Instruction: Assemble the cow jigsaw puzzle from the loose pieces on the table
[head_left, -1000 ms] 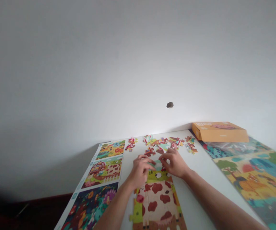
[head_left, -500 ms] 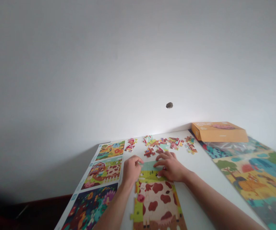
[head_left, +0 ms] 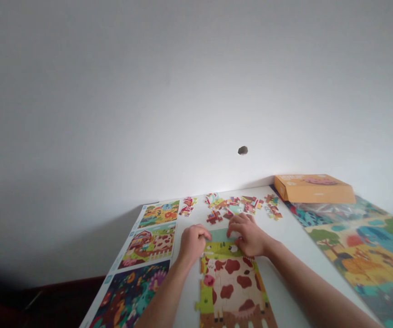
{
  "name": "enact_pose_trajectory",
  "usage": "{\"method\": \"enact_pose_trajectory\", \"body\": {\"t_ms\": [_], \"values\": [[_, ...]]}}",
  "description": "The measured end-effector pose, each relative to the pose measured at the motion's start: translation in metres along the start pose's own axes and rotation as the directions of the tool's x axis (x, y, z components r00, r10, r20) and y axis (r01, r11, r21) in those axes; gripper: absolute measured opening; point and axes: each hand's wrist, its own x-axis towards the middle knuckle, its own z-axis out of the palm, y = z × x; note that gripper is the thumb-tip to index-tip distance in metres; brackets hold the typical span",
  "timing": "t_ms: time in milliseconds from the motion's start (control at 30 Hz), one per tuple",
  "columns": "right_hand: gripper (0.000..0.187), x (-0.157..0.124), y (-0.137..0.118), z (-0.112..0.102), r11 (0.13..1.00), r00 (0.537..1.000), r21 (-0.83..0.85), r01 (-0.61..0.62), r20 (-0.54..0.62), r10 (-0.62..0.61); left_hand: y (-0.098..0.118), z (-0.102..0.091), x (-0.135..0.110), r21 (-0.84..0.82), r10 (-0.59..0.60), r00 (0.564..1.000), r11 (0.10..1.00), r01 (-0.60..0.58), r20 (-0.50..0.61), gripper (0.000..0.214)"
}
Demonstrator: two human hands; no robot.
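Note:
A partly joined jigsaw puzzle (head_left: 235,278) with a brown-spotted cow lies flat on the white table. At its upper left edge, my left hand (head_left: 193,243) is closed, with curled fingertips on the pale blue strip. My right hand (head_left: 249,234) grips the upper right edge, fingers bent over the blue and green part and covering some of it. Beyond both hands lie loose puzzle pieces: a red one (head_left: 214,217), a pair with white barn markings (head_left: 186,210), and several more in a cluster (head_left: 251,203).
Along the left lies a picture sheet (head_left: 148,246) showing three scenes. An orange box (head_left: 319,193) stands at the back right, by a clear plastic bag (head_left: 333,209). Another animal picture (head_left: 360,255) covers the right side. The wall (head_left: 196,114) behind has a small hole (head_left: 242,150).
The cow puzzle has slid to the right across the table, and both hands have shifted right with it. The loose pieces and the box stay where they were.

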Motion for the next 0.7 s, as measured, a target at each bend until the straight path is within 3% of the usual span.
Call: {"method": "enact_pose_trajectory", "body": {"t_ms": [167,300,467,700], "values": [[0.029,-0.0008,-0.0060,-0.0007,0.998,0.998,-0.025,-0.053,-0.025,0.053,0.0015,0.0039,-0.0009,-0.079,0.058,0.996,0.995,-0.053,0.067,0.047],[0.039,0.0009,-0.0075,0.0033,0.999,0.999,0.012,-0.037,-0.014,0.038,0.0042,0.0049,-0.0013,-0.154,0.096,0.991,0.985,-0.081,0.091,0.047],[0.045,0.0041,-0.0035,0.0073,0.997,0.997,0.008,-0.082,0.006,0.082,0.0023,0.0073,-0.0011,-0.242,0.140,0.987,0.963,-0.117,0.080,0.047],[0.040,0.0043,-0.0032,0.0041,0.994,0.994,0.000,-0.106,0.005,0.106,0.0019,0.0082,-0.0015,-0.294,0.181,0.980,0.944,-0.152,0.076,0.046]]}}
